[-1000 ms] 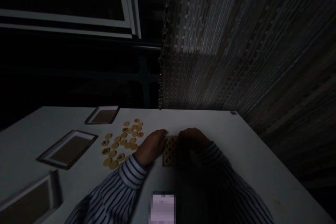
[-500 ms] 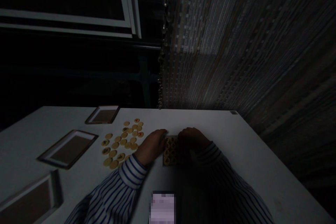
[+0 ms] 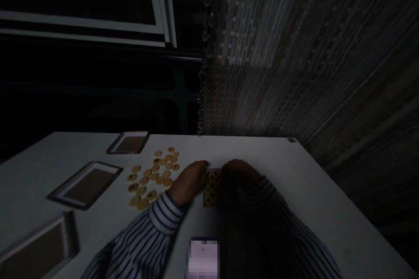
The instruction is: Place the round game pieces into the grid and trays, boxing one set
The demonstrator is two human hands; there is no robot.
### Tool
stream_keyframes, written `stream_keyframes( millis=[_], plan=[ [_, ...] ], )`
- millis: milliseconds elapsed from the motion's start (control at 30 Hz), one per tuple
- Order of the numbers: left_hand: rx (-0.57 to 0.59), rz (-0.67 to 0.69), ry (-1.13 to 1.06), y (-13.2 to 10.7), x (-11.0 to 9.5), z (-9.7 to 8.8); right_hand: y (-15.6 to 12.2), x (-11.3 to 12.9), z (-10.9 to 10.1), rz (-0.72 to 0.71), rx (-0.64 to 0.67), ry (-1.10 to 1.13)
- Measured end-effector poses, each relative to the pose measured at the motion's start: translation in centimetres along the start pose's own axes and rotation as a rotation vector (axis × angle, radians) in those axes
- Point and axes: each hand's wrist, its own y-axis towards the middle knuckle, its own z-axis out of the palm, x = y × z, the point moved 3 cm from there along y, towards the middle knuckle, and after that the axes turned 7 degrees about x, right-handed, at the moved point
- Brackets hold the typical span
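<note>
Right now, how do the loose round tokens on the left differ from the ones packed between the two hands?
The loose tokens lie scattered and apart on the white table; the packed tokens sit tight in a rectangular block. The loose tokens are untouched and well lit, while the packed tokens lie half in shadow between the left hand and right hand. Both sets are pale, round and marked.

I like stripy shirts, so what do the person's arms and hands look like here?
Both arms wear long sleeves, white with thin dark blue stripes. The left sleeve ends in a cuff with stripes running around the wrist. The right sleeve lies in shadow, so its stripes look fainter. The left hand and right hand are bare: no gloves, and no rings or watch that I can make out in the dim light.
</note>
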Motion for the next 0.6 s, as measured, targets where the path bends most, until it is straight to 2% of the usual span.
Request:
stream_keyframes(
  millis=[200, 400, 600],
  plan=[
    [-0.004, 0.013, 0.000, 0.00, 0.20, 0.23, 0.33, -0.11, 0.49, 0.015, -0.007, -0.025],
    [0.003, 0.011, -0.002, 0.04, 0.37, 0.40, 0.28, -0.02, 0.31, 0.001, 0.024, -0.006],
    [-0.002, 0.011, 0.002, 0.09, 0.36, 0.36, 0.01, 0.15, 0.18, 0.004, -0.001, -0.008]
  ],
)
